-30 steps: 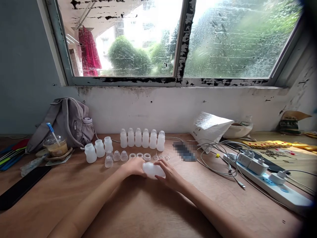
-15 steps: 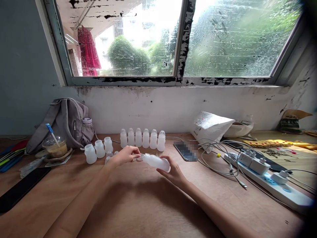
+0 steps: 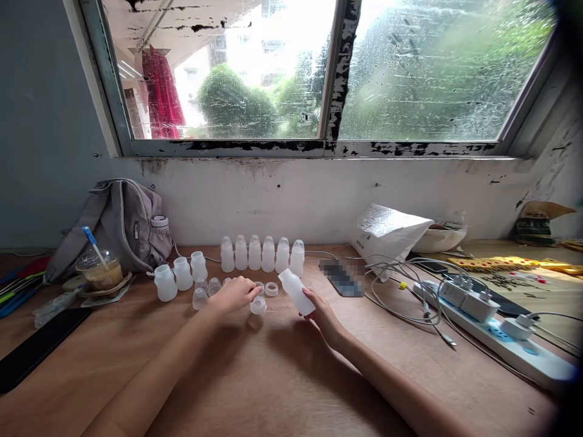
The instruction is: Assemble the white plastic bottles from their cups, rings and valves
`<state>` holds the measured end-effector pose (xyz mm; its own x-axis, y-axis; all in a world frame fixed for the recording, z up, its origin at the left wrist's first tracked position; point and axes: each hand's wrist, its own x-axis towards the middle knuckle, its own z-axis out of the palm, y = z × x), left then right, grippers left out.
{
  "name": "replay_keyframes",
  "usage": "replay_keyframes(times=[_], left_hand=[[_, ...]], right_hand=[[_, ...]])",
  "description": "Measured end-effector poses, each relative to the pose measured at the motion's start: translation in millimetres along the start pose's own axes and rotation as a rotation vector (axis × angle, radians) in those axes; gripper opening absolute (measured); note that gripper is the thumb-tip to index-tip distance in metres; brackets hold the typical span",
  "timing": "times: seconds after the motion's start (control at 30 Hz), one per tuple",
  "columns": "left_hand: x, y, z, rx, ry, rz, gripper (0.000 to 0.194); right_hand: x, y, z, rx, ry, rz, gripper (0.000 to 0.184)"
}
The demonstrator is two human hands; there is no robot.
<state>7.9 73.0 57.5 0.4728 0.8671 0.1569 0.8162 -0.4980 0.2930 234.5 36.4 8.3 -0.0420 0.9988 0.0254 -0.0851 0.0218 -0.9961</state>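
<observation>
My right hand (image 3: 321,315) grips a frosted white baby bottle (image 3: 298,296) by its lower part, tilted with its neck up and to the left. My left hand (image 3: 237,294) is closed, its fingertips pinching a whitish bottle top (image 3: 258,305), which looks like a nipple in a collar and casts a shadow on the table below it. The top and the bottle are apart. Just beyond lies a white collar ring (image 3: 271,289). Clear domed caps (image 3: 199,298) stand left of my left hand, which partly hides some of them.
Three uncapped bottles (image 3: 165,283) stand at the left, and several capped bottles (image 3: 255,252) line the back. A phone (image 3: 341,278), tangled cables (image 3: 410,297) and a power strip (image 3: 496,331) lie right. At left are a drink cup (image 3: 101,270), a backpack (image 3: 121,227) and a black slab (image 3: 43,346).
The bottle has turned from nearly level to more upright, its neck swinging up. My left hand has drawn away from the neck, the bottle top now showing under its fingertips.
</observation>
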Motion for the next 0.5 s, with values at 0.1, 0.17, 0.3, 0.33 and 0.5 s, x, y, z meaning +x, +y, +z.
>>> replay_keyframes(times=[0.1,0.17,0.3,0.33,0.5], left_hand=[[-1,4,8.5,0.055,-0.053,0.04,0.044],[-1,6,8.2,0.045,-0.045,0.03,0.044],[1,7,-4.1,-0.103,0.229,0.006,0.034],[2,6,-8.1,-0.155,0.303,0.006,0.032],[6,0,-27.8,-0.317,0.444,0.012,0.029]], right_hand=[[3,5,6,0.151,-0.05,0.079,0.034],[5,8,12,0.206,-0.099,0.086,0.035],[13,8,28,0.142,-0.163,-0.011,0.036],[15,6,32,0.087,-0.167,-0.051,0.036],[30,-13,55,-0.155,-0.162,-0.317,0.035]])
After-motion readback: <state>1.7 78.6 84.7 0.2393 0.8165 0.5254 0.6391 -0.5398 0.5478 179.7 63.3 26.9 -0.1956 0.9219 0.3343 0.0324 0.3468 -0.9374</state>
